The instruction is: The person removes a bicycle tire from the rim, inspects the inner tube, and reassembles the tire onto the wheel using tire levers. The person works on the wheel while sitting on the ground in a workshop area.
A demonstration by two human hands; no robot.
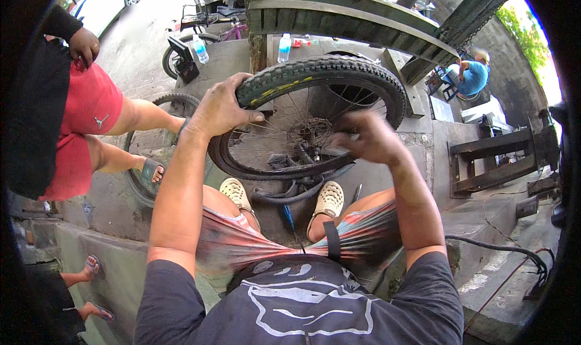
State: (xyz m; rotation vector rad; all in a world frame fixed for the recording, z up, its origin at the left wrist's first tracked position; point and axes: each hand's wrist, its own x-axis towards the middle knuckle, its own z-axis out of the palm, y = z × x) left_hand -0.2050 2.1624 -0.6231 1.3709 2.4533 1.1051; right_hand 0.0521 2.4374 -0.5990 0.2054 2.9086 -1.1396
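A bicycle wheel with a knobby black tyre (321, 73) tilts in front of me, its spokes and toothed hub (310, 134) facing up. My left hand (225, 108) is wrapped round the tyre at the upper left, thumb on the inner side of the rim. Over the right part of the spokes is my right hand (370, 137), its fingers bent and smeared by motion; whether it touches the wheel I cannot make out. On the ground below the wheel, between my shoes, lies a black rubber loop (296, 194). Close by is a tool with a blue handle (288, 215).
At left stands a person in red shorts (91, 112), beside another bicycle wheel (138, 185). Two water bottles (200, 50) stand beyond my wheel, near a wooden post (258, 48). A metal frame (490, 157) and a black hose (484, 242) are at right. Someone in blue (473, 78) sits farther off.
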